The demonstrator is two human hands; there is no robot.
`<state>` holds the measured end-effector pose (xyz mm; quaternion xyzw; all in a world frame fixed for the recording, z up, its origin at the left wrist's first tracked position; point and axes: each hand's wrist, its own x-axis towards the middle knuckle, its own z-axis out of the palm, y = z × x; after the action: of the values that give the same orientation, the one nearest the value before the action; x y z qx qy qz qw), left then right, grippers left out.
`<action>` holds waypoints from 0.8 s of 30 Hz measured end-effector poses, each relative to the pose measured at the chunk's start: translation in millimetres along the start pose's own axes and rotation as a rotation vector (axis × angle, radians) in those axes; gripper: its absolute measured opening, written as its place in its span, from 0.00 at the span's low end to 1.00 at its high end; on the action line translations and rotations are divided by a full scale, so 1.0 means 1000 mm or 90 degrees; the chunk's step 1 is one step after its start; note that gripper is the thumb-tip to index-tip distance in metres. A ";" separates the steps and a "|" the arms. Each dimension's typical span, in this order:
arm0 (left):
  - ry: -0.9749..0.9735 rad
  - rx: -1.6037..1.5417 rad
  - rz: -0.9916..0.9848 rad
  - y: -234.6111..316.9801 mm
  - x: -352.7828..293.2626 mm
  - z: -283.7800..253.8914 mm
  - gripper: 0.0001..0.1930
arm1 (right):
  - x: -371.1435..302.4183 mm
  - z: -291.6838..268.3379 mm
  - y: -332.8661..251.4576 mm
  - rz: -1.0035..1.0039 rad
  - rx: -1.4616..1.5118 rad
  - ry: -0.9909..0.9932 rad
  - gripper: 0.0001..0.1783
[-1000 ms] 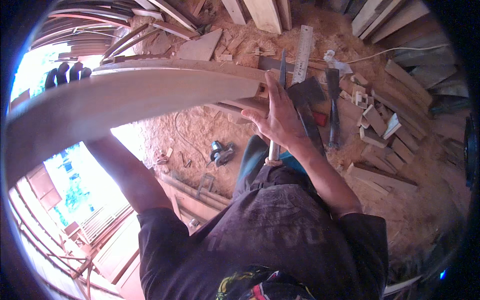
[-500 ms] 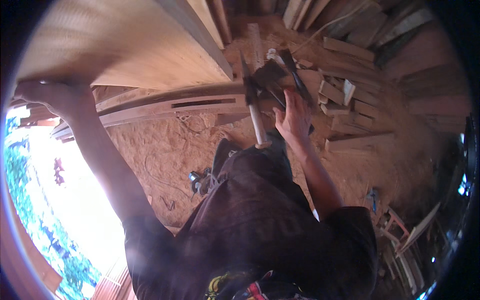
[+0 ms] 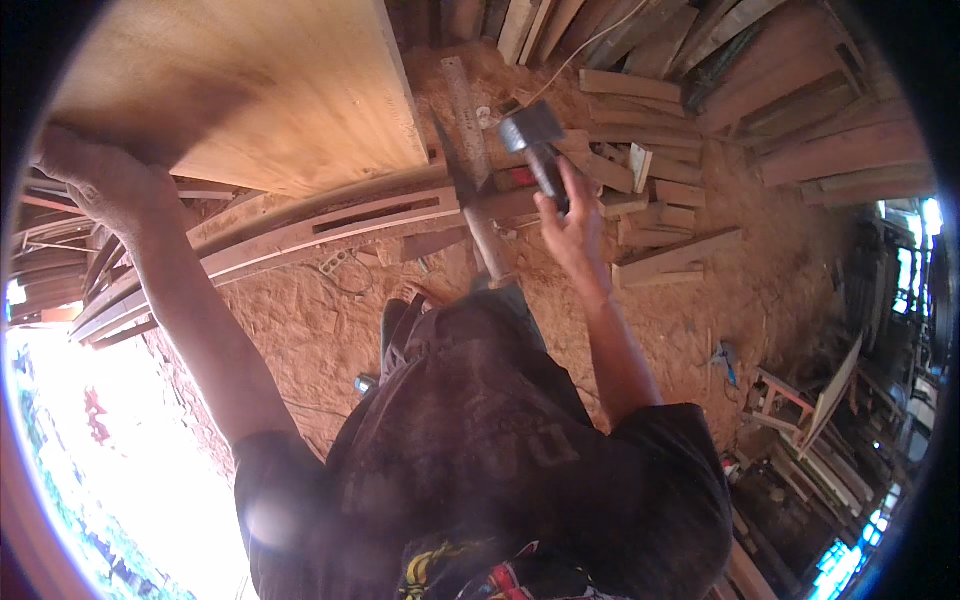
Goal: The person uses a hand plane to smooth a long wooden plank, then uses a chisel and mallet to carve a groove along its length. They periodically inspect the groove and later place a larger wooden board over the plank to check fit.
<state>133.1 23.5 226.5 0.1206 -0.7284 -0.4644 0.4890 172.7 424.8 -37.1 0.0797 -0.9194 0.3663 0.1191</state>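
A large pale wooden board [image 3: 270, 90] rises at the upper left. My left hand [image 3: 110, 185] is at its lower left corner, closed around the edge, with the fingers partly hidden. In my right hand [image 3: 575, 230] is a mallet [image 3: 533, 128], held by its dark handle with the blocky dark head raised away from me. Below the board runs a long timber [image 3: 385, 212] with a narrow slot cut in it. Across that timber lies a tool with a pale wooden handle [image 3: 485, 245] and a dark tapering blade, touched by neither hand.
Several wood offcuts [image 3: 660, 210] lie to the right on the sawdust-covered ground [image 3: 720, 290]. Planks [image 3: 800, 110] are stacked at the far right. A blue-handled tool [image 3: 725, 362] and a small wooden frame [image 3: 785, 395] are at the right. Bright daylight enters at the lower left.
My right hand has closed on the mallet and lifted it, where before its fingers were spread beside the dark tools. My left hand stays at the board's edge. The view has shifted.
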 end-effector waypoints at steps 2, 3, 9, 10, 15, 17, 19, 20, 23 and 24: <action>-0.007 0.008 0.001 0.002 0.001 -0.005 0.57 | 0.026 -0.018 0.007 0.100 -0.079 -0.026 0.36; -0.001 0.010 0.004 0.001 0.001 -0.003 0.57 | 0.039 -0.025 0.022 0.128 -0.099 -0.059 0.36; 0.061 0.054 -0.065 0.007 -0.008 0.012 0.58 | 0.047 -0.035 0.124 0.150 -0.161 -0.114 0.35; 0.056 0.070 -0.025 0.005 -0.004 0.010 0.58 | 0.042 -0.034 0.122 0.136 -0.141 -0.112 0.35; 0.056 0.115 -0.053 0.004 -0.005 0.000 0.58 | 0.031 -0.029 0.097 0.064 -0.130 -0.144 0.37; 0.078 0.146 -0.025 -0.004 -0.002 -0.001 0.58 | 0.035 -0.025 0.077 0.095 -0.181 -0.179 0.38; 0.131 0.129 -0.057 -0.003 -0.002 0.003 0.56 | 0.035 -0.023 0.074 0.090 -0.218 -0.192 0.38; 0.143 0.113 -0.078 -0.004 -0.002 0.004 0.56 | 0.033 -0.021 0.077 0.071 -0.227 -0.190 0.37; 0.147 0.068 -0.111 -0.012 0.002 0.000 0.55 | 0.027 -0.012 0.066 -0.005 -0.345 -0.189 0.34; 0.133 0.068 -0.089 -0.015 0.004 -0.003 0.55 | 0.026 -0.009 0.060 -0.036 -0.401 -0.191 0.33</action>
<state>129.3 11.4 216.6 0.2445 -0.6870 -0.4428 0.5217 135.4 472.4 -62.4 0.1176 -0.9920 0.0454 0.0114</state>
